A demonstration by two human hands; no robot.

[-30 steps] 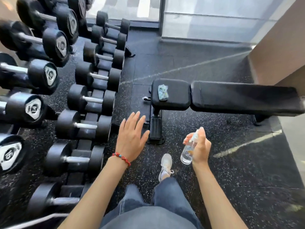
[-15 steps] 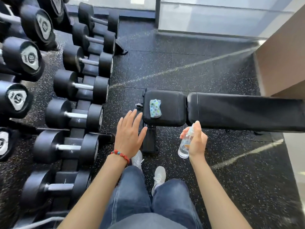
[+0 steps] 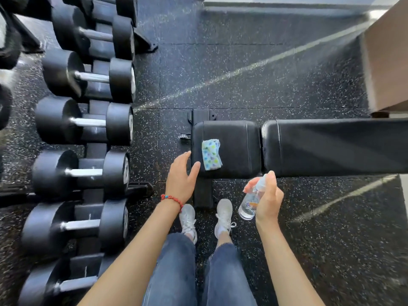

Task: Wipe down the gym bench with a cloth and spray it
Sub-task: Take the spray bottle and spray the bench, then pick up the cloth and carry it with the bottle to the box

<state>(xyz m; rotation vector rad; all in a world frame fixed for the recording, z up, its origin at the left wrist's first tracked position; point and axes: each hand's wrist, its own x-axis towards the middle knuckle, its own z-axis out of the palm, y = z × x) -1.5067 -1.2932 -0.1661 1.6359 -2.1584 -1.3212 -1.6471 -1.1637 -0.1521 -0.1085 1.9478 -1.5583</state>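
A: What stood on the left?

B: A rack of black dumbbells (image 3: pixel 84 127) ran down that side, on the speckled rubber floor (image 3: pixel 242 69).

A: And the left hand?

B: The left hand (image 3: pixel 180 178), with a red beaded bracelet (image 3: pixel 172 199) at the wrist, hung with its grip apart, fingers straight and holding nothing. Its fingertips (image 3: pixel 188 153) reached the near left edge of the seat pad; whether they touched it, I could not tell.

A: Where was the cloth?

B: The cloth (image 3: pixel 211 156), folded and patterned in pale blue and green, lay on the seat pad of the gym bench (image 3: pixel 331 146), toward its left end, just beside that hand. The tabletop ran off to the right as a long black back pad.

A: Below the bench?

B: Two white shoes (image 3: pixel 224 214) stood before the bench's foot, under blue jeans (image 3: pixel 223 274).

A: And the right hand?

B: The right hand (image 3: pixel 266 198) had its grip clamped round a clear spray bottle (image 3: pixel 250 203), a finger lying over the nozzle, held just short of the bench's near edge, by the gap between the two pads.

A: Farthest right?

B: A tan wall (image 3: pixel 388 62) corner.
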